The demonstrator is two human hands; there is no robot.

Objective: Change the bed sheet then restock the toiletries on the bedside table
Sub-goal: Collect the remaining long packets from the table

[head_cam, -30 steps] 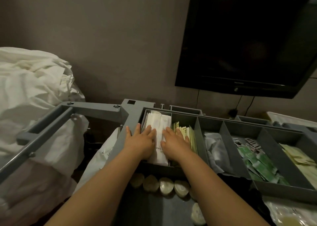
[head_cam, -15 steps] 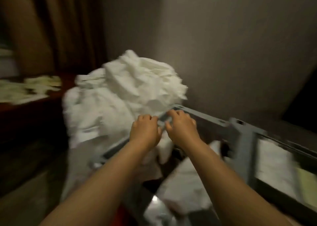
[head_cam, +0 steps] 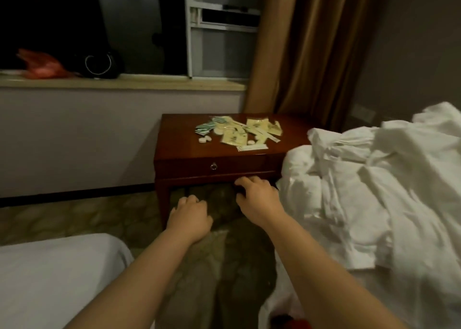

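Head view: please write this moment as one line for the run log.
left hand: curled, holds nothing | right hand: loosely curled, holds nothing | bedside table: toiletry packets scattered on top | crumpled sheets: right

Toiletries (head_cam: 238, 131), mostly yellow and green sachets with a few white round pieces, lie scattered flat on the dark wooden counter (head_cam: 199, 151). Crumpled white sheets (head_cam: 374, 179) are heaped to its right.

Dim room: brown curtain (head_cam: 306, 49) beside dark window (head_cam: 124, 24) (night outside), patterned carpet (head_cam: 74, 216).
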